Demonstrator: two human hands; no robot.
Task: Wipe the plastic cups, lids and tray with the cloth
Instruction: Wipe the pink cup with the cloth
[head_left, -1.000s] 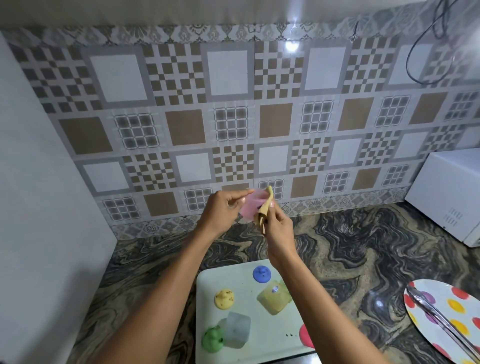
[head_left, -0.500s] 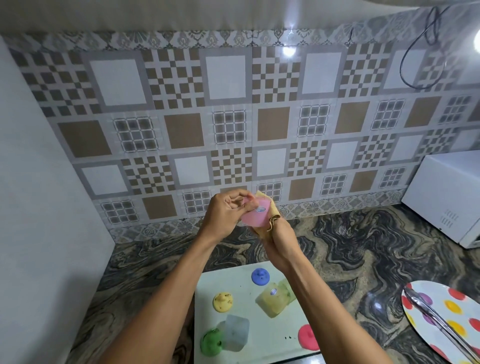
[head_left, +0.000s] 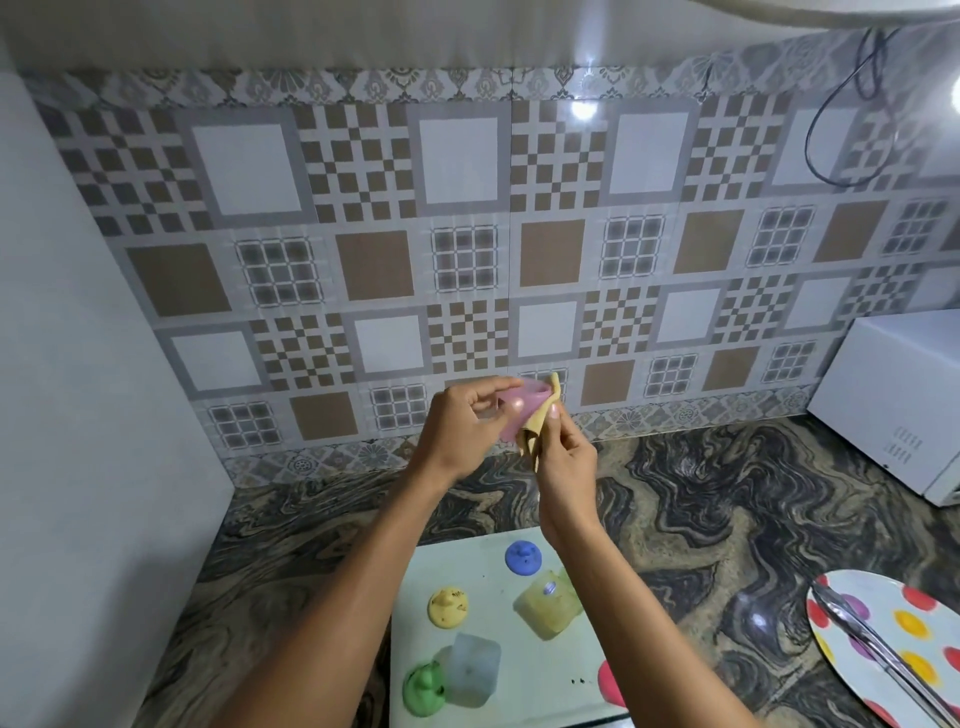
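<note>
My left hand (head_left: 460, 431) holds a pink plastic cup (head_left: 517, 405) up in front of the tiled wall. My right hand (head_left: 563, 462) pinches a yellow cloth (head_left: 540, 421) against the cup's right side and rim. Below them lies a white tray (head_left: 519, 680) on the counter. On it are a blue lid (head_left: 524, 557), a yellow lid (head_left: 448, 607), a green lid (head_left: 425, 690), a yellowish cup (head_left: 548, 605) on its side and a clear bluish cup (head_left: 470, 670). A pink lid (head_left: 609, 683) shows partly behind my right forearm.
A white plate with coloured dots (head_left: 893, 649) carries metal tongs (head_left: 878, 654) at the right. A white microwave (head_left: 898, 400) stands at the far right on the dark marbled counter (head_left: 727, 519). A white wall (head_left: 78, 415) closes the left side.
The pink cup has turned in my left hand, and the cloth has shifted from under the cup to its right side and rim. My hands stay at the same height.
</note>
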